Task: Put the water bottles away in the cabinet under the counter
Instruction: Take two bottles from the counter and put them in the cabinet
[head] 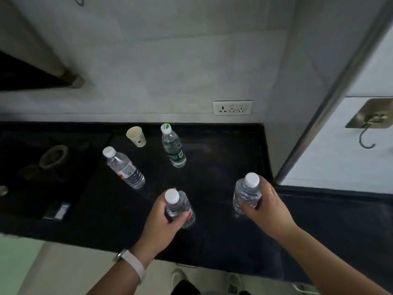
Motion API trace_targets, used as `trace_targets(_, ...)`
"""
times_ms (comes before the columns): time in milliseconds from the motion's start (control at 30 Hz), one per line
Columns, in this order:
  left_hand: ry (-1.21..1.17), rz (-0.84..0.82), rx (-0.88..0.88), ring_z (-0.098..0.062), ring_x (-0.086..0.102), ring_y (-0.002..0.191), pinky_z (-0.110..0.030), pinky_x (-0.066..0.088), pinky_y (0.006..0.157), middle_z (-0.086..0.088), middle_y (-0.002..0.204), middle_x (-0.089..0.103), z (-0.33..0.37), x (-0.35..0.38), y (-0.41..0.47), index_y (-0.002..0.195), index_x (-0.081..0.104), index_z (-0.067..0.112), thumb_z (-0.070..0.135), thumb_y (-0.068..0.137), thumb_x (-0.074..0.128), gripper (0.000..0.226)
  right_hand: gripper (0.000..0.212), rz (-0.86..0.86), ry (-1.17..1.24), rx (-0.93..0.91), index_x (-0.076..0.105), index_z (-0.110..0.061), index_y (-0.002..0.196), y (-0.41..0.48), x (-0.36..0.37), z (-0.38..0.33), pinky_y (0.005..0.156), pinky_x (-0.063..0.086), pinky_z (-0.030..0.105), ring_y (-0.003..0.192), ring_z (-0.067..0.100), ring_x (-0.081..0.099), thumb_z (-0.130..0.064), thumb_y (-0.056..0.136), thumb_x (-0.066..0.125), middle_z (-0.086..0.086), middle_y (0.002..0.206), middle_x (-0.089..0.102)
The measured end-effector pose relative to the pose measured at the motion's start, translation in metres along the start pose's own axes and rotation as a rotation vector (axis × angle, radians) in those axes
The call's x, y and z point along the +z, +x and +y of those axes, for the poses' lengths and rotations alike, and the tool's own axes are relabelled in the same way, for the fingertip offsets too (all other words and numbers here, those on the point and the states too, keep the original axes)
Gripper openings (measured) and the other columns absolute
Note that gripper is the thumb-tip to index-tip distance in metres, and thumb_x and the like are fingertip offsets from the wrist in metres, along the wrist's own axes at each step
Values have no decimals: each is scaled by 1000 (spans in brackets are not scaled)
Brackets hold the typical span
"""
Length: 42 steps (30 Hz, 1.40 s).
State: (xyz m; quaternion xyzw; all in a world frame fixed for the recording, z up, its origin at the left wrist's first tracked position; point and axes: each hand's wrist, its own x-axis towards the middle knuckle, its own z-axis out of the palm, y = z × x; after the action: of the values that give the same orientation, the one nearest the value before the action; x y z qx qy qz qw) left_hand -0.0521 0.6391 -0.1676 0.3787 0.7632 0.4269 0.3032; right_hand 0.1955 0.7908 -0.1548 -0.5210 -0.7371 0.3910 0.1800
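Note:
Several clear plastic water bottles stand on a black counter [223, 241]. My left hand [161, 222] is wrapped around a white-capped bottle with a red label [180, 206] near the counter's front. My right hand [265, 207] grips a second white-capped bottle [246, 192] further right. Two more bottles stand free behind: a red-labelled one [125, 168] at centre left and a green-labelled one [173, 147] towards the back. The cabinet under the counter is out of view.
A paper cup [136, 136] stands at the back beside the green-labelled bottle. A gas hob with a burner [54, 155] fills the counter's left part. A wall socket [232, 107] sits above the counter, and a metal hook [370, 122] hangs on the right panel.

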Motion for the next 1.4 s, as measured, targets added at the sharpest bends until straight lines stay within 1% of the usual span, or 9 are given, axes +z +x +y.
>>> trace_targets(167, -20, 34, -117, 3, 63, 111, -16, 49, 92, 17, 119, 66, -1, 9, -4, 124, 46, 50, 19, 77, 87, 70, 80, -112, 67, 49, 31, -41, 142, 10, 2, 14, 79, 43, 26, 102, 9, 56, -38, 78, 80, -18, 120, 55)
trace_targets(300, -109, 74, -217, -4, 66, 112, -37, 52, 102, 15, 121, 69, -9, 16, -3, 126, 51, 44, 20, 72, 91, 70, 79, -159, 104, 100, 35, -38, 139, 16, 7, 20, 79, 44, 28, 97, 7, 59, -34, 76, 82, -21, 110, 58)
trace_targets(567, -81, 149, -214, 1, 68, 100, -32, 56, 94, 22, 107, 72, -3, 14, -9, 116, 61, 40, 27, 66, 93, 61, 61, -166, 100, 50, 43, -46, 117, 15, 25, 3, 67, 44, 16, 88, -1, 61, -30, 73, 83, -17, 105, 63)
trace_targets(733, -142, 220, -207, 2, 69, 96, -29, 56, 88, 25, 104, 71, -5, -5, -24, 110, 61, 40, 24, 66, 93, 57, 64, -216, 89, 30, 43, -47, 117, 2, 45, -13, 85, 54, 35, 96, 6, 63, -38, 69, 84, -16, 106, 64)
trace_targets(867, -193, 303, -198, -2, 70, 92, -31, 55, 86, 19, 100, 73, -13, -41, -41, 102, 63, 44, 25, 63, 93, 53, 65, -261, 71, -30, 40, -49, 115, -9, 70, -48, 87, 54, 38, 97, 7, 63, -38, 68, 85, -17, 106, 63)
trace_targets(1000, -249, 422, -213, -8, 72, 91, -34, 56, 84, 14, 99, 74, -36, -94, -69, 100, 62, 50, 41, 53, 89, 55, 68, -317, 78, -119, 39, -51, 115, -25, 112, -100, 89, 53, 37, 101, 6, 62, -36, 68, 85, -17, 109, 62)
trace_targets(1200, -294, 566, -247, -3, 70, 90, -32, 57, 81, 20, 98, 72, -87, -184, -126, 106, 63, 38, 19, 66, 91, 53, 67, -422, 88, -201, 39, -51, 116, -72, 187, -182, 82, 52, 29, 95, 3, 63, -36, 70, 85, -16, 107, 64)
trace_targets(1300, -311, 638, -260, 3, 67, 88, -22, 52, 78, 28, 95, 70, -114, -228, -156, 104, 61, 40, 20, 69, 91, 51, 62, -470, 82, -255, 41, -49, 113, -98, 227, -219, 78, 50, 25, 91, 1, 64, -35, 72, 85, -16, 103, 65)
trace_targets(1400, -328, 703, -271, 5, 66, 87, -23, 52, 78, 30, 94, 69, -139, -273, -190, 105, 61, 39, 21, 69, 91, 50, 57, -533, 64, -315, 51, -44, 115, -125, 269, -252, 79, 55, 29, 90, 4, 68, -31, 71, 85, -13, 101, 68)
